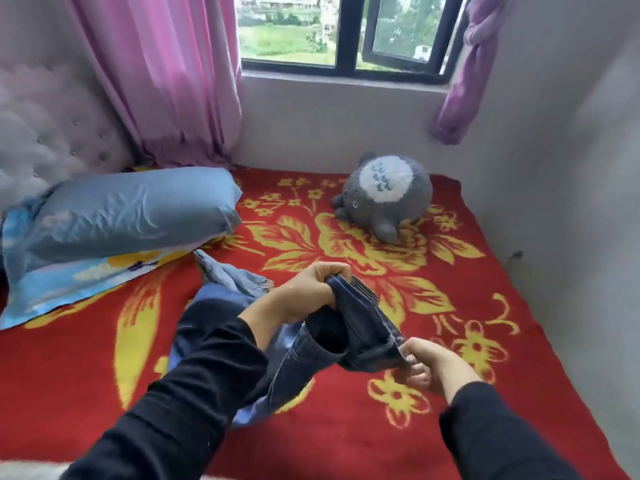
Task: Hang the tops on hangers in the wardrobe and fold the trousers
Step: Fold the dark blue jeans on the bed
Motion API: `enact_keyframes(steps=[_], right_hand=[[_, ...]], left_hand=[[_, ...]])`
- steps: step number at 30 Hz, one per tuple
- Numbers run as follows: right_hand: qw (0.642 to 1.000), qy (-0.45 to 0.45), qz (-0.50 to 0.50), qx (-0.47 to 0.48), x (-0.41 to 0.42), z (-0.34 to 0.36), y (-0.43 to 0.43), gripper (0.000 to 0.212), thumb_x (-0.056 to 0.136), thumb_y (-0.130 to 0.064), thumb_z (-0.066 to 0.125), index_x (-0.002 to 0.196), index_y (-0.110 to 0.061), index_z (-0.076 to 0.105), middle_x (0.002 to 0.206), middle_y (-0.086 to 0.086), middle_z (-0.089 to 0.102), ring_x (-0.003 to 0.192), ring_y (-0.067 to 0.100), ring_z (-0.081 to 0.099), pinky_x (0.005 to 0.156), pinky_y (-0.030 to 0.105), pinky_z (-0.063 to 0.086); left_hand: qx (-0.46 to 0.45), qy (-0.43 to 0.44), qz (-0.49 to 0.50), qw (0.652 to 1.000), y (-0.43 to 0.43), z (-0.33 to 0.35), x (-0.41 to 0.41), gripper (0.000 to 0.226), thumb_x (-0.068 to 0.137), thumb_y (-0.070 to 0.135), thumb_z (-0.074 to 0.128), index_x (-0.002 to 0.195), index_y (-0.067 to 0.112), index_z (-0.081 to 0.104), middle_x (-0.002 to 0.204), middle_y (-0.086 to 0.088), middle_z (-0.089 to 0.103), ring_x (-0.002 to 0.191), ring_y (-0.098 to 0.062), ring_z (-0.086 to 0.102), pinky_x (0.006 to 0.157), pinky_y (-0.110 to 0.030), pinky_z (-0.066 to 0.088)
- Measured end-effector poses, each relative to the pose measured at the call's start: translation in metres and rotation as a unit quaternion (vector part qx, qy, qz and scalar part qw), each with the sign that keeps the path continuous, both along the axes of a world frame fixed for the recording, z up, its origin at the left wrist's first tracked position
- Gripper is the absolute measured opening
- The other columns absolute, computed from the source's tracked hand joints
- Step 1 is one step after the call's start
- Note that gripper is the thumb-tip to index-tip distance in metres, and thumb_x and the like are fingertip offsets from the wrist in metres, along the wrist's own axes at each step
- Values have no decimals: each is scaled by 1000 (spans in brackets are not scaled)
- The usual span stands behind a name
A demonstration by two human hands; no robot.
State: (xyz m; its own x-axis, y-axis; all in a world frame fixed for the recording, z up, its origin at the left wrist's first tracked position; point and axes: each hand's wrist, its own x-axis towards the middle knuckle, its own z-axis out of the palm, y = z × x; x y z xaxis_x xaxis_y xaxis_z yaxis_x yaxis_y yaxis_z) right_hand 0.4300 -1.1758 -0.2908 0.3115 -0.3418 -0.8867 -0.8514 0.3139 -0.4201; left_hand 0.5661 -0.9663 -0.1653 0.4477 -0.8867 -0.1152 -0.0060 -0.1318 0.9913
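Above a bed's red floral blanket [86, 375], the left hand [306, 291] grips the waistband of dark blue jeans [367, 320] in curled fingers, while the right hand [433, 365] pinches its opposite edge.

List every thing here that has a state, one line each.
dark jeans: unfolded, held up off the bed between both hands.
left hand: grips the jeans' far edge.
right hand: pinches the jeans' near edge.
light blue garment: crumpled on the blanket.
window: one sash ajar.
pink curtain: hanging loose, drawn aside.
purple curtain: knotted up.
plush toy: tipped over on the blanket.
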Motion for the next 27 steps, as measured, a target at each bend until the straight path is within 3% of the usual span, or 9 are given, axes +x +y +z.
enact_keyframes(steps=[3, 8, 10, 15, 17, 20, 23, 25, 27], right_hand=[[999, -5, -34, 33, -20, -8, -9, 7, 75, 2, 53, 81, -1, 50, 51, 9, 54, 38, 18, 54, 36, 20, 44], [992, -33, -119, 32, -33, -10, -24, 11, 69, -4, 44, 62, -12, 41, 49, -1, 32, 29, 9, 21, 32, 12, 22], [981, -54, -185, 0, -29, 0, -42, 13, 68, -4, 39, 60, -13, 38, 43, -1, 30, 25, 10, 20, 32, 12, 22], [918, -144, -366, -42, -1, 53, -102, 18, 76, -3, 39, 64, -9, 51, 29, 0, 38, 17, 12, 29, 31, 14, 36], [895, -212, -383, -81, 18, 84, -127, 22, 74, -1, 40, 69, -3, 61, 39, 5, 47, 21, 10, 33, 33, 14, 37], [850, -352, -360, -155, 54, 130, -160, 15, 80, 2, 49, 86, -1, 62, 69, 11, 56, 43, 15, 47, 45, 24, 42], [767, -476, -361, -234, 95, 179, -181, 19, 87, 0, 59, 75, -14, 56, 78, 6, 57, 72, 21, 55, 68, 34, 47], [707, -540, -378, -256, 119, 204, -191, 23, 87, -1, 61, 74, -19, 56, 79, 1, 58, 80, 20, 56, 79, 38, 47], [689, -557, -394, -244, 134, 207, -200, 17, 85, -1, 63, 83, -18, 60, 91, 5, 62, 89, 21, 59, 86, 38, 48]], left_hand=[[8, -10, -22, 1000, -22, 13, -5, 39, 63, -15, 37, 55, 23, 45, 55, 7, 43, 50, -6, 39, 49, -16, 36], [107, -130, 145, 975, -32, 2, 34, 38, 62, -21, 49, 60, 17, 50, 59, -3, 49, 58, -15, 45, 57, -26, 39], [168, -172, 160, 957, -30, -13, 51, 31, 63, -16, 56, 71, 12, 50, 66, -7, 51, 63, -18, 46, 58, -30, 39], [259, -196, 194, 926, -54, -54, 81, 51, 70, 0, 74, 113, 15, 51, 104, -8, 61, 96, -26, 57, 77, -31, 45], [275, -298, 207, 890, -81, -53, 94, 32, 76, 4, 68, 107, 14, 62, 108, -9, 63, 102, -28, 58, 78, -31, 44], [301, -457, 275, 790, -126, -19, 132, 32, 89, 7, 51, 113, 25, 63, 116, -12, 47, 109, -34, 48, 83, -42, 47], [244, -387, 373, 807, -171, 41, 186, 33, 91, 12, 48, 118, 27, 60, 119, -18, 51, 106, -41, 55, 89, -42, 46], [107, -284, 414, 858, -195, 72, 215, 31, 85, 12, 55, 111, 26, 63, 114, -13, 64, 106, -32, 60, 88, -35, 50], [-55, -231, 432, 870, -204, 82, 222, 29, 81, 8, 57, 100, 28, 65, 104, -8, 67, 93, -20, 62, 77, -24, 51]])
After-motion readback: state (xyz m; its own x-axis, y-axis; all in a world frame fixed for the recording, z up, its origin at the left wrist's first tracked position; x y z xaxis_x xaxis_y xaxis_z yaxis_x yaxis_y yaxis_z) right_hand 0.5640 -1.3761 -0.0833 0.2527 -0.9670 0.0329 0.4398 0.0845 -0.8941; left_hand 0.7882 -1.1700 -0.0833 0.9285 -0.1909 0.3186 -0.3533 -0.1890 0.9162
